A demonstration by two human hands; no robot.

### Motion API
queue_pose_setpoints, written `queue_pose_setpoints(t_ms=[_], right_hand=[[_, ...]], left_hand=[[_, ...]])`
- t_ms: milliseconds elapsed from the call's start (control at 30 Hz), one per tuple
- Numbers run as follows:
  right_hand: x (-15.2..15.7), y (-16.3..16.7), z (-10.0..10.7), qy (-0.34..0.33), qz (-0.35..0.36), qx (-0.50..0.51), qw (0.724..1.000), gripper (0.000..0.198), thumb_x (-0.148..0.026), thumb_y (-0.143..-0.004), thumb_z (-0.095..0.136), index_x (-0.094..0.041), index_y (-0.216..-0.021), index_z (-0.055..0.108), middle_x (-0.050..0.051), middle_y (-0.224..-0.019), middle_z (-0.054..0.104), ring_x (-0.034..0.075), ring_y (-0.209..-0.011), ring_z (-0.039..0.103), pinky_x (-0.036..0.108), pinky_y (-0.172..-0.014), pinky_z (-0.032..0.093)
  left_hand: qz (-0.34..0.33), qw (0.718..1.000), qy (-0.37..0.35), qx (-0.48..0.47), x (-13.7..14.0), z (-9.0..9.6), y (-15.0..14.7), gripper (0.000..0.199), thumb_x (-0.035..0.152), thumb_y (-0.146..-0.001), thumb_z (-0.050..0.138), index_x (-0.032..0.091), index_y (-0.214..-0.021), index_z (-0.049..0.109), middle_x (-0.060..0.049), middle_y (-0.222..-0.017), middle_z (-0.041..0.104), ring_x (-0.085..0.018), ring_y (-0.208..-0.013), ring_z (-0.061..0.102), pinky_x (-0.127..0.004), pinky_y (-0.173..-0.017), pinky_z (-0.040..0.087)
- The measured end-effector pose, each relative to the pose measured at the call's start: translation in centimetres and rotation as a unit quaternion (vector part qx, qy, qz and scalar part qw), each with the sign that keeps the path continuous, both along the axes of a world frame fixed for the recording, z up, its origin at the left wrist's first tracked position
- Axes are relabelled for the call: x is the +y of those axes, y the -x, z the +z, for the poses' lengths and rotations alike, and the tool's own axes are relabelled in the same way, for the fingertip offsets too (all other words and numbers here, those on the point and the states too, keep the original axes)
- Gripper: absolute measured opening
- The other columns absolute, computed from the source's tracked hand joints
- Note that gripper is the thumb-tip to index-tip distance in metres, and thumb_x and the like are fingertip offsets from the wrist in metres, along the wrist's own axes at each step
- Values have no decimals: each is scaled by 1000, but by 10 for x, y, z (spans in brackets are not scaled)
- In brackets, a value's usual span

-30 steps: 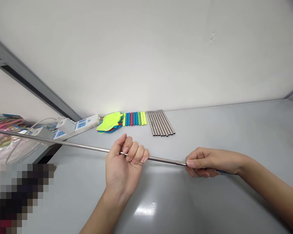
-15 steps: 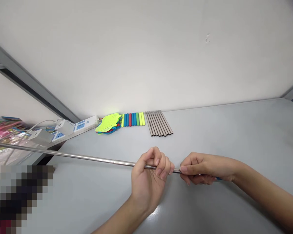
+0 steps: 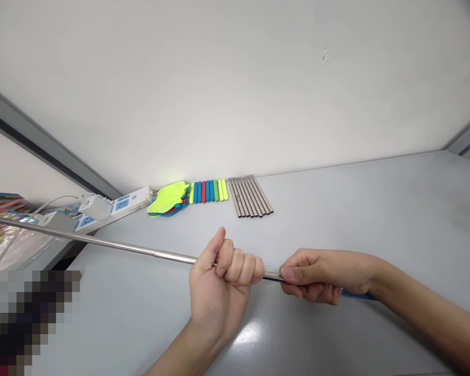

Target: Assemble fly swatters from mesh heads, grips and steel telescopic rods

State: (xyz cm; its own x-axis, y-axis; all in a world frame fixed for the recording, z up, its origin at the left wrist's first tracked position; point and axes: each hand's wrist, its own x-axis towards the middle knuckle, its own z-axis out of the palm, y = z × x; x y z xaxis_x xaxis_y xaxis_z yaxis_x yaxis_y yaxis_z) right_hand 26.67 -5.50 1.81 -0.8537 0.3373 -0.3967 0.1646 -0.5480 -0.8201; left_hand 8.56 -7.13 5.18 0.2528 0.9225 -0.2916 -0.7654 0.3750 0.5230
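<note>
A long silver telescopic rod (image 3: pixel 172 256) slants from the left edge down into both of my hands, with a step in its thickness left of my left hand. My left hand (image 3: pixel 223 287) is closed round the rod, palm up, with the thumb raised. Further right, my right hand (image 3: pixel 313 277) pinches the rod's thicker end, thumb on top and fingers underneath. A blue piece (image 3: pixel 358 295) shows behind the right wrist, in line with the rod; how the two join is hidden by the hand.
Along the wall on the grey table (image 3: pixel 376 209) lie stacked fly swatter heads (image 3: pixel 168 197), a row of coloured handles (image 3: pixel 208 191) and several metal rods (image 3: pixel 250 196). A power strip (image 3: pixel 131 201) with plugged-in adapters and plastic-bagged items (image 3: pixel 19 243) are at left.
My left hand has slid leftward along the rod, and its fingers have wrapped tightly round it. The right hand keeps its hold; more of the blue piece shows. The view has shifted slightly.
</note>
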Motion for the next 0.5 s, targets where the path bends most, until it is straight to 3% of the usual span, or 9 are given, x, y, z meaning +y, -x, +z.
queue_pose_setpoints(t_ms=[500], right_hand=[[3, -10, 6, -43, -4, -43, 998, 34, -46, -82, 44, -16, -67, 43, -9, -50, 20, 3, -42, 12, 17, -33, 9]], left_hand=[[26, 999, 4, 18, 6, 8, 11, 43, 25, -82, 34, 18, -45, 14, 5, -41, 5, -9, -41, 5, -24, -39, 24]])
